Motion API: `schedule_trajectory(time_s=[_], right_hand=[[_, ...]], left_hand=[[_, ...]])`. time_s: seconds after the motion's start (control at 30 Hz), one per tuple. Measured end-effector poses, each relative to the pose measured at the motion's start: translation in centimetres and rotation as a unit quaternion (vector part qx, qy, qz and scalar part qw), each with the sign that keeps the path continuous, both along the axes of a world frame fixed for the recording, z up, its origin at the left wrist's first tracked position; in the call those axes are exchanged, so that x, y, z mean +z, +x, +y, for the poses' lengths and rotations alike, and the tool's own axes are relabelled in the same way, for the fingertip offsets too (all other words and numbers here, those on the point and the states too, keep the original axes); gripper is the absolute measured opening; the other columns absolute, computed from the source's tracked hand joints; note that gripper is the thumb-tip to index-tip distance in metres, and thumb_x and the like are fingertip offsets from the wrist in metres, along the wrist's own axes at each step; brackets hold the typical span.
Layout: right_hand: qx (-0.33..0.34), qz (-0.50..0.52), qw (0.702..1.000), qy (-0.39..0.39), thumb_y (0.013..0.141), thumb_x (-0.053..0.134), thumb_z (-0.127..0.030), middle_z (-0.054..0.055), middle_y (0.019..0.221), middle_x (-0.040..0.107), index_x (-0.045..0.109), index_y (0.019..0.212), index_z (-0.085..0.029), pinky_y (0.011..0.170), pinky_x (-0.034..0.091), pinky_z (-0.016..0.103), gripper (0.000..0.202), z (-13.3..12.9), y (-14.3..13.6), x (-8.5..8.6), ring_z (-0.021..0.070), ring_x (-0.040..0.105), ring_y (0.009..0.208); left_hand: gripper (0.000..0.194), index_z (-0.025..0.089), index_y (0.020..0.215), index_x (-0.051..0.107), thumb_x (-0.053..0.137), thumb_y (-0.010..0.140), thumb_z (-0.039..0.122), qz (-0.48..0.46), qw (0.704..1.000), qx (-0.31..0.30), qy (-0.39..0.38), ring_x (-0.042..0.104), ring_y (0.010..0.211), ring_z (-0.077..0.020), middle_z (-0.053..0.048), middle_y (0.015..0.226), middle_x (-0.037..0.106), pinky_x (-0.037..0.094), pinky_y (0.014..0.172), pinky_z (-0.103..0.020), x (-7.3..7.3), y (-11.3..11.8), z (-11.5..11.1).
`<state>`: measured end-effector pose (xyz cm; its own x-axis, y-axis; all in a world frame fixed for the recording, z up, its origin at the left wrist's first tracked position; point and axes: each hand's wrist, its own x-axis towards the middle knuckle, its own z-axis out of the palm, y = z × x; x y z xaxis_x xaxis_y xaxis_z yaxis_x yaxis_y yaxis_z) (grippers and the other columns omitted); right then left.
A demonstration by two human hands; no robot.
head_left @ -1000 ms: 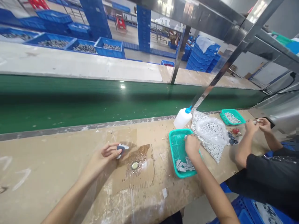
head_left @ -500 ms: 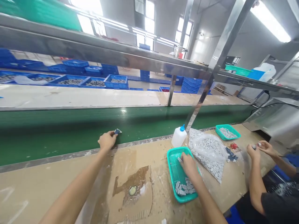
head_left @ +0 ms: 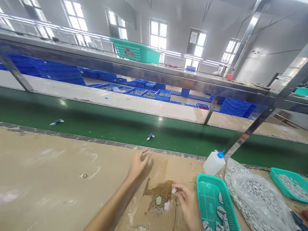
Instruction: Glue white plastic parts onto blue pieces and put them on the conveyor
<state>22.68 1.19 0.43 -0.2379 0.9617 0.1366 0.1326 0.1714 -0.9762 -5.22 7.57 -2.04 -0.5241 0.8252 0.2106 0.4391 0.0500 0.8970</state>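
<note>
Holding the left hand [head_left: 139, 165] with thumb and fingers parted and nothing between them, over the beige tabletop [head_left: 60, 160] near its edge along the glossy green conveyor belt [head_left: 108, 125]. Cannot tell contact with the tabletop from this angle. Can see 2 pieces on the belt: a small dark-blue-and-white piece [head_left: 150, 137] just beyond the left fingertips, and a similar blue-and-white piece [head_left: 57, 122] well apart to the left. Pinching a small flat pale-grey piece [head_left: 174, 190] between thumb and fingers of the right hand [head_left: 186, 200] — to the right of a round pale-yellow disc [head_left: 158, 201] on brown torn cardboard [head_left: 149, 219]. Having close by on the right a teal mesh plastic basket [head_left: 207, 195] with grey pieces [head_left: 221, 211] at its near end; behind it, a white plastic bottle with a blue cap [head_left: 214, 163] — upright, beside a clear plastic bag of pale pieces [head_left: 237, 178].
</note>
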Motion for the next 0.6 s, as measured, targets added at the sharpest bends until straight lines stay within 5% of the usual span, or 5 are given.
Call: schedule_trajectory(time_s=[0.13, 0.27, 0.43, 0.6], right_hand=[[-0.013, -0.007, 0.999, -0.037, 0.083, 0.065, -0.043, 0.009, 0.09, 0.08, 0.078, 0.093, -0.023, 0.076, 0.063, 0.034, 0.027, 0.6, -2.3, -4.1, 0.0268, 0.077, 0.084], [-0.129, -0.073, 0.988, 0.031, 0.083, 0.061, -0.062, 0.011, 0.09, 0.079, 0.079, 0.091, -0.023, 0.072, 0.062, 0.033, 0.044, 1.3, -1.1, -6.4, 0.027, 0.076, 0.079], [-0.166, -0.056, 0.983, 0.055, 0.085, 0.06, -0.064, 0.012, 0.092, 0.079, 0.079, 0.096, -0.021, 0.072, 0.062, 0.029, 0.048, -0.1, -1.5, -5.5, 0.0247, 0.076, 0.08], [-0.213, -0.02, 0.973, 0.089, 0.094, 0.055, -0.052, 0.011, 0.1, 0.078, 0.078, 0.103, -0.022, 0.079, 0.061, 0.029, 0.039, -1.6, -2.8, -2.9, 0.0232, 0.075, 0.09]], left_hand=[[0.038, 0.016, 0.087, 0.068, 0.077, 0.056, 0.038, -0.318, 0.943, 0.065, 0.072, 0.068, 0.104, -0.0333, -0.012, 0.094, 0.073, 0.05, 0.102, -0.043, -1.8, -2.2, -3.3], [0.033, 0.016, 0.082, 0.066, 0.074, 0.053, 0.028, -0.418, 0.903, 0.062, 0.083, 0.072, 0.091, -0.0303, -0.01, 0.081, 0.073, 0.055, 0.095, -0.041, -1.8, -4.1, -3.6], [0.025, 0.014, 0.079, 0.066, 0.07, 0.055, 0.021, -0.464, 0.881, 0.064, 0.066, 0.071, 0.083, -0.0228, -0.009, 0.077, 0.072, 0.057, 0.091, -0.031, -1.1, -3.9, -3.4], [0.024, 0.018, 0.081, 0.059, 0.06, 0.064, 0.035, -0.334, 0.941, 0.064, -0.007, 0.071, 0.081, -0.0269, -0.008, 0.073, 0.068, 0.057, 0.09, -0.042, -0.1, -0.8, -2.0]])
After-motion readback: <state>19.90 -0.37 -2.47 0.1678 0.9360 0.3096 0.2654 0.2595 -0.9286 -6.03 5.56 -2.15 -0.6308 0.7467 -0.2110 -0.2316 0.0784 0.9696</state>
